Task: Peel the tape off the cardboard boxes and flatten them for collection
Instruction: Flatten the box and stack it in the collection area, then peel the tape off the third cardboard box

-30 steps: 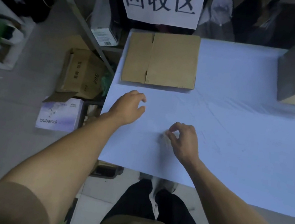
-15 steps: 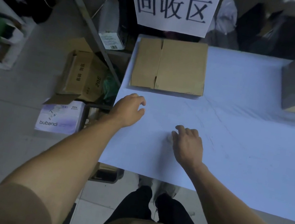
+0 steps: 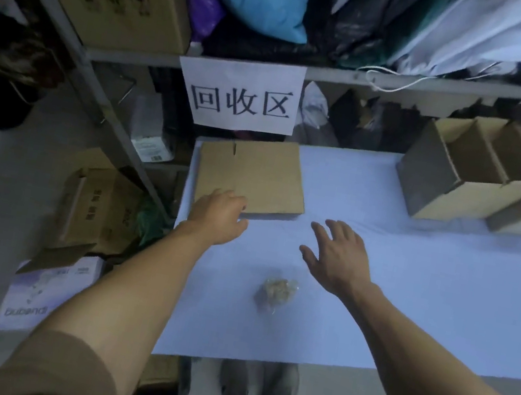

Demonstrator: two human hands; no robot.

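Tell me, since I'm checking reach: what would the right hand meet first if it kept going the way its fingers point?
Probably bare table; the right hand points up-left, toward the flattened cardboard, though depth is unclear.

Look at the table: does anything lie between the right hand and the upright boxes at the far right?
Nothing visible does. Only bare table separates the right hand from the boxes. The tape wad lies nearer the person, off that path.

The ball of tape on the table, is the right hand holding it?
No, the ball of tape lies alone, and the right hand is open beyond it.
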